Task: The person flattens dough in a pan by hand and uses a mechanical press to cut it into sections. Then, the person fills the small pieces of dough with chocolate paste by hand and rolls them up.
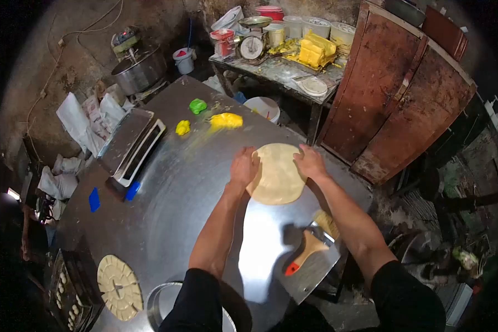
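Note:
A flat round of pale dough lies on the metal table in front of me. My left hand holds its left edge, with the fingers bent at the rim. At the upper right edge, my right hand grips the dough, thumb and fingers curled over the border. The undersides of both hands are hidden. Nearer my body, a wide flat brush with a wooden, red-tipped handle rests near the table's right edge. A second dough round, cut into segments around its rim, sits at the lower left.
A digital scale stands at the table's left. Yellow fat and a green lump lie at the far end. A round pan is close by me. Beyond are a side table with a yellow block and a rusty cabinet.

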The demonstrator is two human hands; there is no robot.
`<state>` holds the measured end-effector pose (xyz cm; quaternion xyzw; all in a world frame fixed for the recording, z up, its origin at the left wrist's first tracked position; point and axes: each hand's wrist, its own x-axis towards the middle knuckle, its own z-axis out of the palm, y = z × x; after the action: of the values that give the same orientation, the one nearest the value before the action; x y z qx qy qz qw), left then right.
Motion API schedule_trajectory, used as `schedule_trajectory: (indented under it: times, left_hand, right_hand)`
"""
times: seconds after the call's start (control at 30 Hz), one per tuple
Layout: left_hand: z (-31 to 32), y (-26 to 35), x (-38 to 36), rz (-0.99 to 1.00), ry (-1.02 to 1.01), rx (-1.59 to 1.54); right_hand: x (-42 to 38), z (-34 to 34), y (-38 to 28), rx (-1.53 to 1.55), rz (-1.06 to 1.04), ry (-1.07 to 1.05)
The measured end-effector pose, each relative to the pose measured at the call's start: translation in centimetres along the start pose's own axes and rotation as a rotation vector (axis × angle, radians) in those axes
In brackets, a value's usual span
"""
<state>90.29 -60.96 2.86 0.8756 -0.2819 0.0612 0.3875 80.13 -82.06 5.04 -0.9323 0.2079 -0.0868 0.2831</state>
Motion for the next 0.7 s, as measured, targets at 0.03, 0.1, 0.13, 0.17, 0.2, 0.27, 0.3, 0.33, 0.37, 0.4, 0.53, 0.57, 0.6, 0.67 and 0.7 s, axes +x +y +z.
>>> schedule_trajectory:
  times: [0.03, 0.1, 0.13, 0.17, 0.2, 0.27, 0.3, 0.33, 0.37, 0.4, 0.53, 0.57, 0.6, 0.67, 0.7]
  left_hand:
    - [1.9, -0.6, 2.0, 0.032, -0.016, 0.05]
    - [3.8, -0.5, 4.9, 0.066, -0.035, 0.101]
    - [4.5, -0.4, 5.8, -0.064, -0.208, 0.149]
    - [4.7, -0.1, 6.2, -0.198, -0.38, 0.198]
    - [4.2, 0.9, 6.1, -0.207, -0.39, 0.204]
    - [2.1, 3.3, 5.5, -0.074, -0.357, 0.258]
    - [1.0, 3.1, 5.2, -0.079, -0.357, 0.267]
    - [-0.4, 2.5, 4.7, 0.138, -0.129, 0.118]
    - [-1.1, 2.0, 4.2, 0.349, 0.098, -0.037]
    - [-0.9, 1.6, 4.2, 0.345, 0.095, -0.039]
    - [-0.6, 1.1, 5.7, -0.284, -0.439, -0.544]
    - [-1.3, 1.7, 5.8, -0.432, -0.744, -0.369]
    - [-2.2, 2.9, 5.7, -0.331, -0.815, -0.181]
    - [-3.1, 2.2, 4.3, -0.289, -0.829, -0.286]
    - [-4.3, 2.1, 3.5, -0.237, -0.844, -0.384]
  right_hand:
    - [1.3, 0.8, 0.4, -0.053, 0.019, 0.07]
    - [2.7, 0.7, 0.4, -0.024, 0.124, 0.078]
    - [3.5, 0.2, 0.5, -0.028, 0.196, -0.106]
    - [4.0, 0.2, 0.7, -0.03, 0.265, -0.294]
    - [4.8, 1.4, 2.7, 0.121, 0.226, -0.315]
    - [2.6, -2.5, 0.6, 0.284, 0.126, -0.372]
    - [2.2, -4.0, -0.4, 0.442, 0.015, -0.399]
    - [2.2, -3.9, 0.0, 0.448, 0.011, -0.4]
    - [1.7, -3.7, 0.6, 0.893, 0.019, -0.323]
    - [0.8, -3.4, 1.1, 1.333, 0.033, -0.228]
    - [-0.8, 2.8, 2.5, 1.455, 0.463, -0.483]
    - [-1.6, 2.4, 2.1, 1.448, 0.456, -0.489]
    - [-2.3, 2.0, 1.7, 1.353, 0.359, -0.51]
    - [-4.0, 0.3, 0.3, 1.267, 0.276, -0.536]
    - [-4.7, -0.5, -0.4, 1.268, 0.267, -0.554]
